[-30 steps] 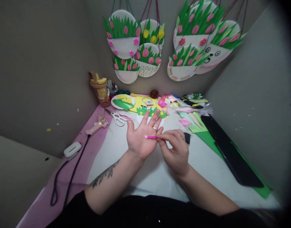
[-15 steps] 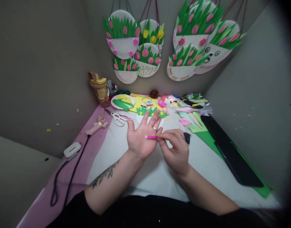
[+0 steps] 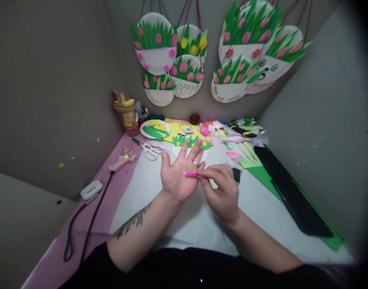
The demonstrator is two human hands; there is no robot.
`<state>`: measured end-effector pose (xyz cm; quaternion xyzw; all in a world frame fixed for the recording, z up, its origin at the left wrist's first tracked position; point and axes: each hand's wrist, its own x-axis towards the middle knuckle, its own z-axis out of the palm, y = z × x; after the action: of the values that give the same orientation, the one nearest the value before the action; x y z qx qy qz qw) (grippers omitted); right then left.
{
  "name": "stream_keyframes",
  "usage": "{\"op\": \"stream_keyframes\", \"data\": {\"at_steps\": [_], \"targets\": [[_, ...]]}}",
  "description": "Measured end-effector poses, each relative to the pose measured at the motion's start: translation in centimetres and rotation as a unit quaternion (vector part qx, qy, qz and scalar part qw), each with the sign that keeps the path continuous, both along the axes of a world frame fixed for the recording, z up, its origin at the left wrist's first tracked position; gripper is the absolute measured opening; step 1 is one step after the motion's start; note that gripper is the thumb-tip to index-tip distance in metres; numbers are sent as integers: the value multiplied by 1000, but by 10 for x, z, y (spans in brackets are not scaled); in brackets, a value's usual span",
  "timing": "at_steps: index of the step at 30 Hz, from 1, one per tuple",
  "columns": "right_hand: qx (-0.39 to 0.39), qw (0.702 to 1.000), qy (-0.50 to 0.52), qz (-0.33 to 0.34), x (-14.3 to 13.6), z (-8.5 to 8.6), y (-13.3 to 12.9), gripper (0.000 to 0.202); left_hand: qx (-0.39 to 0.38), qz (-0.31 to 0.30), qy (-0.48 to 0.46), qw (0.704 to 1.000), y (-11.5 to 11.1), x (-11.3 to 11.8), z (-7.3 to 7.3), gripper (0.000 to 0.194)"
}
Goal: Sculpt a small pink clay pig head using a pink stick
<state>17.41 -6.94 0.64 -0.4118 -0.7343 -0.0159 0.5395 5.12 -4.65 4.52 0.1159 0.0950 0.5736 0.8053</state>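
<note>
My left hand [image 3: 180, 176] is held palm up over the white table sheet, fingers spread, with a ring on one finger. My right hand [image 3: 222, 190] pinches a thin pink stick [image 3: 191, 174] between thumb and fingertips. The stick's whitish tip rests at my left palm; whether anything small lies under it is too small to tell. Behind my left fingers lies a white paper plate [image 3: 176, 152] with green paper grass [image 3: 179, 141] and small yellow flowers, partly hidden by the fingers.
At left are scissors [image 3: 149, 150], a pink glue gun [image 3: 124, 159], a white case [image 3: 92, 190] and a tumbler [image 3: 130, 118]. A plate of paper leaves [image 3: 156, 131] lies behind. Clay packets [image 3: 245, 146] and a long black object [image 3: 289, 190] are at right. Decorated plates [image 3: 156, 60] hang above.
</note>
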Motion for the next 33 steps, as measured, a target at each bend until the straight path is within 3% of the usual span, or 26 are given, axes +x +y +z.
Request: {"op": "stream_keyframes", "data": {"at_steps": [13, 18, 33], "targets": [[22, 1000, 13, -9, 1, 3, -2, 13, 5, -6, -16, 1000, 1, -2, -2, 77], [22, 1000, 4, -1, 3, 4, -3, 12, 41, -19, -24, 999, -2, -3, 0, 79], [-4, 1000, -12, 11, -2, -1, -5, 17, 39, 13, -8, 999, -4, -1, 3, 80]]}}
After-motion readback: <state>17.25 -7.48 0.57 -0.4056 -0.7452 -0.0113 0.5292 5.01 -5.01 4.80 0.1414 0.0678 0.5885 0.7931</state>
